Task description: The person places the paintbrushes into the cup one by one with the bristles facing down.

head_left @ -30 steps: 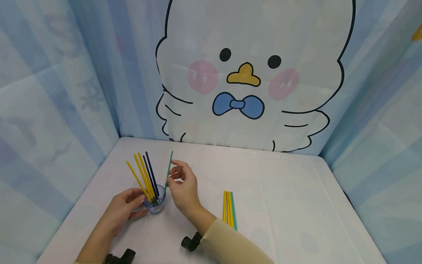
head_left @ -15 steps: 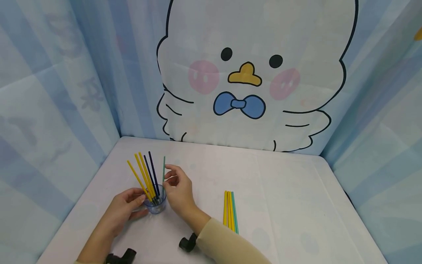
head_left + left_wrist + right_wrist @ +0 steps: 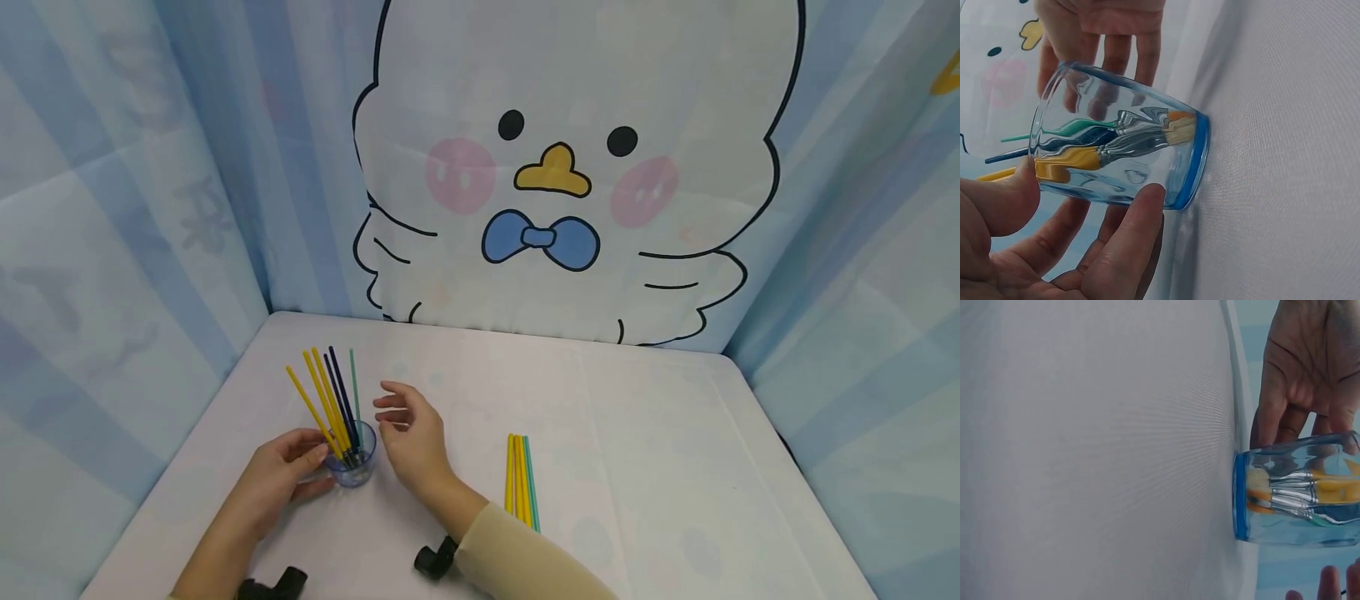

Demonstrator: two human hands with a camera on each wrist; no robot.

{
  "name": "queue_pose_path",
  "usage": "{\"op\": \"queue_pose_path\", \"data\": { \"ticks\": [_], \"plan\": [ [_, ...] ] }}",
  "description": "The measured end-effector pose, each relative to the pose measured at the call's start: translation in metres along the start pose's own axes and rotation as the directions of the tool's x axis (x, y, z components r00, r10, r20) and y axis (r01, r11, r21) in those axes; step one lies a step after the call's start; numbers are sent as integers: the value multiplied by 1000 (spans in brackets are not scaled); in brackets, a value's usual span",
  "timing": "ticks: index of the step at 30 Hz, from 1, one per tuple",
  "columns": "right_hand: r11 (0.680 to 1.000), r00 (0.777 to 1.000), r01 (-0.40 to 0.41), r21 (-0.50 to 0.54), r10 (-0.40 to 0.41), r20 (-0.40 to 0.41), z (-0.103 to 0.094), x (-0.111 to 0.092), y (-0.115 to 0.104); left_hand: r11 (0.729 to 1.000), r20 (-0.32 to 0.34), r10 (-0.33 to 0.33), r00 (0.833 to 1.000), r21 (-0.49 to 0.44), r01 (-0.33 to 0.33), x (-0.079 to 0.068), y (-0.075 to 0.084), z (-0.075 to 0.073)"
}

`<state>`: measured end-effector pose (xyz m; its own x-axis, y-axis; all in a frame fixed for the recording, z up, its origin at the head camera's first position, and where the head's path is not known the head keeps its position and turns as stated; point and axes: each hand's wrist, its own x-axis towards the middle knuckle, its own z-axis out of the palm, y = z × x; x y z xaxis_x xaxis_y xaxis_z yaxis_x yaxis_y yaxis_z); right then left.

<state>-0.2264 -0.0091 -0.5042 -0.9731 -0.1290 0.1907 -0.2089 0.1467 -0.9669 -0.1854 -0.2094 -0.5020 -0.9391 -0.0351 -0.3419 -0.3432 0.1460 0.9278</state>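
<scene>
A clear blue-tinted glass cup (image 3: pixel 351 477) stands upright on the table, with paintbrushes in it, bristles down. Their handles are yellow (image 3: pixel 308 403), dark blue (image 3: pixel 341 392) and green (image 3: pixel 355 379). My left hand (image 3: pixel 281 473) holds the cup from its left side, thumb near the rim and fingers along the wall, as the left wrist view shows. To the right of the cup is my right hand (image 3: pixel 412 433), fingers loosely bent and apart, with nothing in them. Metal ferrules (image 3: pixel 1291 494) and pale and orange bristles show through the glass in the right wrist view.
Several yellow sticks (image 3: pixel 514 475) and a green one (image 3: pixel 531 483) lie side by side on the white table (image 3: pixel 660 467), their near ends hidden by the right sleeve (image 3: pixel 525 554). A curtain with a cartoon chick (image 3: pixel 555 292) hangs behind the table.
The green paintbrush was between my right fingers beside the rim. It now leans in the cup, let go, and the right hand has drawn slightly back. The left hand stays at the cup.
</scene>
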Motion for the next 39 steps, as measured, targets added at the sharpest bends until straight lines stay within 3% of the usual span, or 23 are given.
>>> {"op": "queue_pose_path", "data": {
  "ticks": [17,39],
  "plan": [
    [998,1000,-30,64,30,5,-30,-13,-7,1000,20,11,1000,-8,-11,-4,1,0],
    [997,993,-77,-15,75,-90,-85,-35,-1,1000,21,4,1000,-25,-3,-1,1,-1]
  ]
}}
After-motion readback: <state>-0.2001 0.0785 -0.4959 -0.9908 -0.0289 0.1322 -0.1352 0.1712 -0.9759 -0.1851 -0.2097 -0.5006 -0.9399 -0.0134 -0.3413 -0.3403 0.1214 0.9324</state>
